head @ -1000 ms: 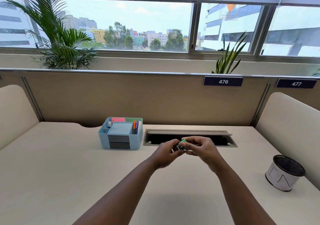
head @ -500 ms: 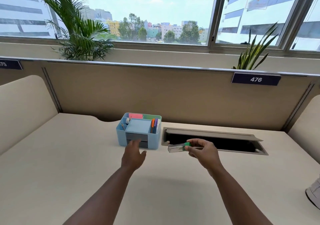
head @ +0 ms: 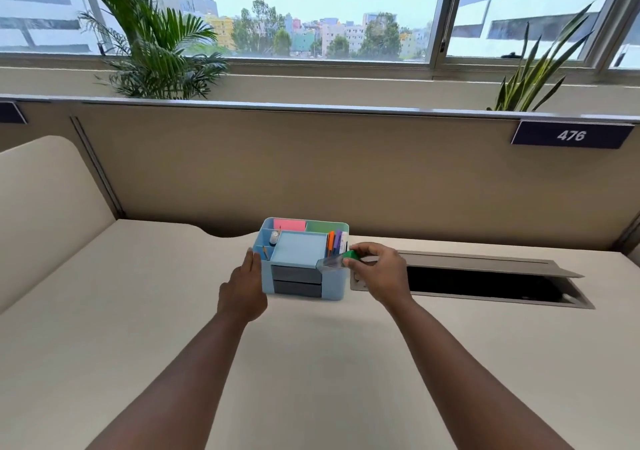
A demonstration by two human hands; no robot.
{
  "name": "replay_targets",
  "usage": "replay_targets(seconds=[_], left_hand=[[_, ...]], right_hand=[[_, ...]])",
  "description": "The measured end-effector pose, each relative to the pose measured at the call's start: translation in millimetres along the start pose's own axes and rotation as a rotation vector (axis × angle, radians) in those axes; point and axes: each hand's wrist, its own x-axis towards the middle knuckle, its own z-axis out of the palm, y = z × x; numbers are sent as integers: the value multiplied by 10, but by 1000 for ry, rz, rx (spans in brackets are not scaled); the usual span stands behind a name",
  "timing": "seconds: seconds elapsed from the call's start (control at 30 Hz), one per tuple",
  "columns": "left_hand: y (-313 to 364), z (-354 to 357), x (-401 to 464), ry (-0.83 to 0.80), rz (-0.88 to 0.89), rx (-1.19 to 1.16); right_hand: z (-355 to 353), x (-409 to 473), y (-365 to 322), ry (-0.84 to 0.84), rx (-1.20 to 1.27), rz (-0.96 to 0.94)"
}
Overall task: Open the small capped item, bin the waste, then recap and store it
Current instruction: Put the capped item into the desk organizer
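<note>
Mid-frame, right hand [head: 375, 271] pinches a clear sharpener [head: 333, 262] by its green end over the blue organizer [head: 304, 259]; left hand [head: 242, 285], fingers loose, touches its left wall.

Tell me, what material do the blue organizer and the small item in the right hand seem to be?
Blue organizer: likely matte plastic, with smooth moulded walls and rounded corners. Small capped item in the right hand: probably clear glossy plastic, since you can see through its body; the green cap looks like opaque plastic.
</note>
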Motion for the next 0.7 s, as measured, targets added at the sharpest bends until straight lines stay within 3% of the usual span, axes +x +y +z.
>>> replay_targets(seconds=[0.17,0.37,0.47,0.57,0.7], left_hand=[[-137,128,111,-22,42,67],[-208,288,131,-11,48,-41],[-220,342,120,-6,52,42],[-236,397,123,49,82,174],[-229,458,127,69,105,143]], right_hand=[[452,179,-133,-8,-1,-64],[906,262,-185,-5,-63,-231],[1075,323,-207,-18,-118,-314],[1237,364,-183,-67,-209,-397],[1364,422,-134,-174,-315,-461]])
